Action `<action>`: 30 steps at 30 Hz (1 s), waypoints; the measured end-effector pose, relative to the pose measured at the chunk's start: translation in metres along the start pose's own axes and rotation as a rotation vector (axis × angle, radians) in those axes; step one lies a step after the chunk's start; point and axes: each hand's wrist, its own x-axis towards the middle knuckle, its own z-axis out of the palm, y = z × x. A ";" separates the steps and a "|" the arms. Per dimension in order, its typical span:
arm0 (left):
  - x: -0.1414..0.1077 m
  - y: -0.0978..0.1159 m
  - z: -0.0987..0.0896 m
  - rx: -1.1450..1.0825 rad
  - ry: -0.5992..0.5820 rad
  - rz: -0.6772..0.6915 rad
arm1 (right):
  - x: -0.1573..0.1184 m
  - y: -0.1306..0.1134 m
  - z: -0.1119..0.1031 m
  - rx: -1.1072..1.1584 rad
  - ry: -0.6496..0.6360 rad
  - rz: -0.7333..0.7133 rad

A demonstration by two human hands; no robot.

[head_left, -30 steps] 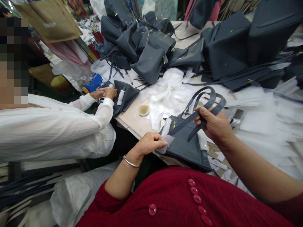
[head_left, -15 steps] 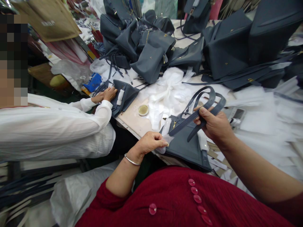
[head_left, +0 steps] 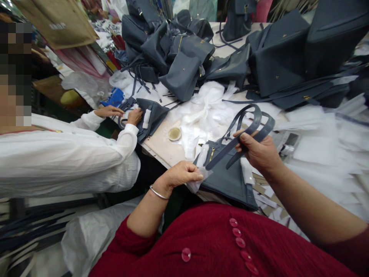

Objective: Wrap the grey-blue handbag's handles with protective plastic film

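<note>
My right hand (head_left: 261, 152) is closed around a dark blue-grey bag strap (head_left: 225, 152), folded in loops above the fist, with one tail hanging down. The fingers of my left hand (head_left: 183, 175) pinch a translucent white wrapping sheet (head_left: 197, 185) at the strap's lower end; how far it wraps round the strap is hidden. Beneath both hands a dark blue-grey handbag (head_left: 225, 188) lies at the table edge. It has a gold zip pull (head_left: 212, 154) and a white-wrapped part (head_left: 247, 171) on its right side.
A co-worker in a white shirt (head_left: 95, 154) handles another bag (head_left: 155, 115) at left. Several dark bags (head_left: 181, 75) are heaped at the back. White sheets (head_left: 311, 134) are stacked at right. A round tin (head_left: 174, 134) and crumpled white wrapping (head_left: 206, 104) lie mid-table.
My left hand has shifted slightly left and the wrapping at its fingers hangs differently. My right hand keeps its hold on the strap. The co-worker's hands have moved apart.
</note>
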 end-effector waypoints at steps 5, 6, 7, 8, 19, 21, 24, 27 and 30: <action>-0.001 -0.003 0.000 -0.036 -0.006 0.005 | 0.001 0.000 0.000 -0.014 -0.005 -0.022; -0.001 -0.003 0.000 -0.041 -0.011 0.004 | 0.001 0.000 0.000 -0.019 0.001 -0.024; -0.002 -0.003 0.001 -0.042 -0.016 0.004 | 0.002 0.001 0.000 -0.023 0.011 -0.024; -0.002 -0.002 0.001 -0.039 -0.021 0.005 | 0.002 0.001 0.000 -0.026 0.022 -0.024; -0.003 0.001 0.004 -0.066 -0.015 0.046 | 0.000 0.001 0.002 -0.025 -0.009 -0.006; -0.001 0.002 0.005 -0.067 0.004 0.069 | -0.003 0.004 0.004 -0.039 -0.018 0.015; 0.002 0.001 0.008 -0.090 0.045 0.068 | -0.013 0.011 0.013 -0.103 -0.057 0.071; 0.006 -0.001 0.014 -0.137 0.089 0.052 | -0.031 0.017 0.027 -0.245 -0.147 0.146; 0.011 -0.001 0.023 -0.158 0.161 0.056 | -0.043 0.017 0.040 -0.332 -0.279 0.280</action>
